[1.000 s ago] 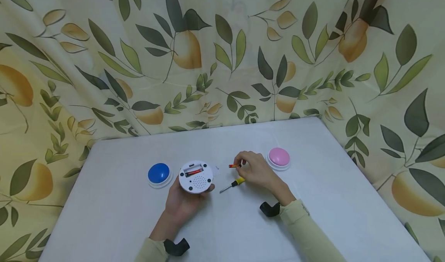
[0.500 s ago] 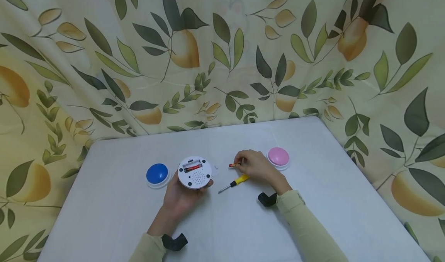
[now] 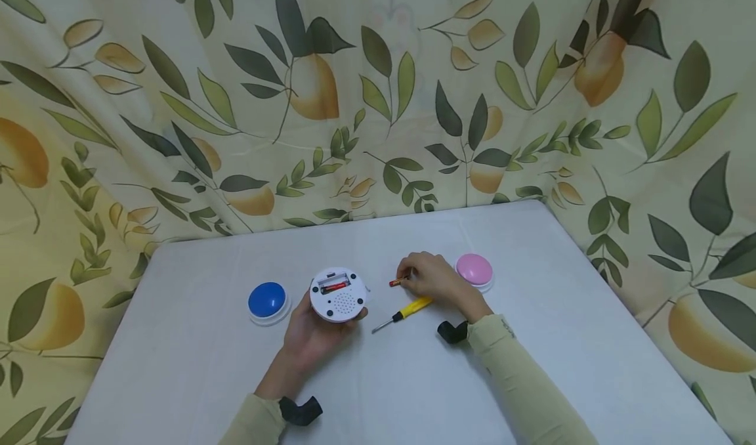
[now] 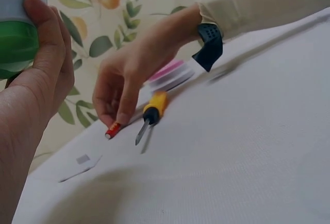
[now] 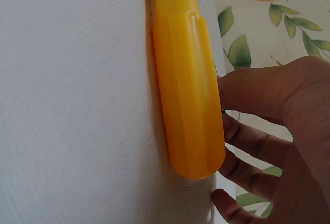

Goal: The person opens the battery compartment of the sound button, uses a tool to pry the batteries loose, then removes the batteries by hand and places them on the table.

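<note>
My left hand holds a round button device with its white underside up. In its uncovered battery compartment lies one red-and-black battery, beside an unfilled slot. The left wrist view shows the device's green dome facing down. With thumb and fingertips, my right hand pinches a second red battery close to the tabletop. Just in front of that hand lies a screwdriver with a yellow handle, which fills much of the right wrist view and partly covers the fingers there.
A blue button on a white base stands left of the device. Behind my right hand is a pink button. A small, thin pale piece lies on the white table. Patterned fabric hangs behind the table.
My left hand has brought the device slightly to the right. The right wrist has shifted a little forward and left, with the battery still pinched, and more of the screwdriver handle shows.
</note>
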A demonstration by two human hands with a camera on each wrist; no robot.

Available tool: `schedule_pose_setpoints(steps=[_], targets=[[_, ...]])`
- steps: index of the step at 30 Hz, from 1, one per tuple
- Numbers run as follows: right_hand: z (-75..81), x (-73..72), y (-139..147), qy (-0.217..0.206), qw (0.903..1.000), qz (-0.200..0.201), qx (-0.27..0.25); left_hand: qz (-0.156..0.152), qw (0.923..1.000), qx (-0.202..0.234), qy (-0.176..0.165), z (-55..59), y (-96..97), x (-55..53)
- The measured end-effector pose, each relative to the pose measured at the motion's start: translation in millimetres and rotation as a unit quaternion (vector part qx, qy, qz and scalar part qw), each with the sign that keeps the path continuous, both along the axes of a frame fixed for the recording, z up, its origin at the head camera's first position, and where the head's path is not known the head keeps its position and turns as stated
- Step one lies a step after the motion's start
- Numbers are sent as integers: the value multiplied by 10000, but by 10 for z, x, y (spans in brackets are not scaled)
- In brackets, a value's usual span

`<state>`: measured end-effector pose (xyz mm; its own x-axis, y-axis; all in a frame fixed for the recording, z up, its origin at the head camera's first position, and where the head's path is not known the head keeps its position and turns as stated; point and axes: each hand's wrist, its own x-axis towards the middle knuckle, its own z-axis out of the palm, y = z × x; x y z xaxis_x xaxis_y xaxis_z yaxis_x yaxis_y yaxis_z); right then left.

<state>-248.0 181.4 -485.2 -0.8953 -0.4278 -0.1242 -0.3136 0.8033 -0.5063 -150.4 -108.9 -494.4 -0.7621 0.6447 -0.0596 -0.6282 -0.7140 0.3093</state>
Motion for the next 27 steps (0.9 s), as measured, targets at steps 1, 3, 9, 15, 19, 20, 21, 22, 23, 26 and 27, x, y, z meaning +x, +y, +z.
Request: schedule_pose_setpoints(steps=[1, 3, 9, 15, 19, 20, 21, 22, 23, 26, 27], targets=[[3, -5, -4, -6, 10000, 13, 27, -9, 10000, 2, -11, 0, 2, 1], [8, -14, -11, -1, 10000, 42, 74, -5, 10000, -3, -63, 0, 7, 3], [-4, -31, -19, 31, 9999, 73, 113, 36, 9999, -156, -59, 0, 3, -5], [-12, -30, -12, 76, 9999, 50, 100, 4, 9998, -137, -138, -6, -1, -21], [9, -6, -22, 145, 9999, -29, 3, 5, 9997, -200, -113, -7, 5, -32], [20, 4, -27, 150, 9999, -59, -50, 15, 9997, -233, -92, -9, 7, -34], [35, 16, -34, 150, 9998, -92, -132, 34, 9996, -263, -88, -12, 8, -35], [48, 27, -37, 148, 9995, -104, -240, 51, 9995, -280, -105, -15, 8, -36], [64, 43, -43, 145, 9992, -100, -370, 64, 9995, -299, -112, -18, 8, -35], [100, 94, -58, 167, 9961, -3, -861, 64, 9994, -301, -158, -31, 2, -24], [110, 112, -63, 197, 9943, 67, -1042, 57, 9994, -306, -159, -33, -2, -18]])
